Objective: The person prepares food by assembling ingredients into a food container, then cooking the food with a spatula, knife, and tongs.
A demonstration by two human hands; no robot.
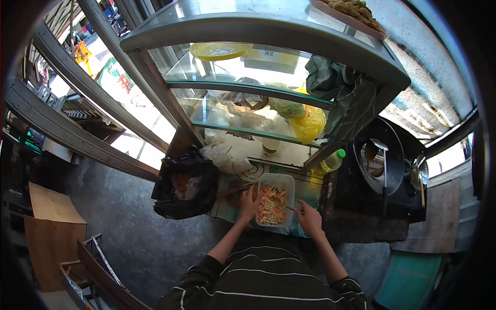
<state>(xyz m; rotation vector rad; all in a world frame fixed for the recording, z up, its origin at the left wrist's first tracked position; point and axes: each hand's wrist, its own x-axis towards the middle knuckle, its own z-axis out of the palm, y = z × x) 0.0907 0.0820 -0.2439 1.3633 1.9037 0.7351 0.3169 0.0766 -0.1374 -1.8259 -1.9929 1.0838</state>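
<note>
A clear rectangular plastic container (291,192) with shredded orange and pale vegetables (273,205) stands on the counter in front of me. At its left rim is my left hand (248,206), fingers bent against the edge. My right hand (309,219) is just off the right side, fingers pinched on a thin utensil that reaches toward the container; the utensil's far end is hard to make out. Left of the container, a black plastic bag (206,178) lies open with something reddish inside. Behind it sits a clear plastic bag (230,159).
A glass display case (263,33) rises behind the counter, with a yellow bag (309,124) on a shelf. To the right are a green-capped bottle (330,161) and a large pan (395,173) with ladles. Cardboard (54,243) stands at the lower left.
</note>
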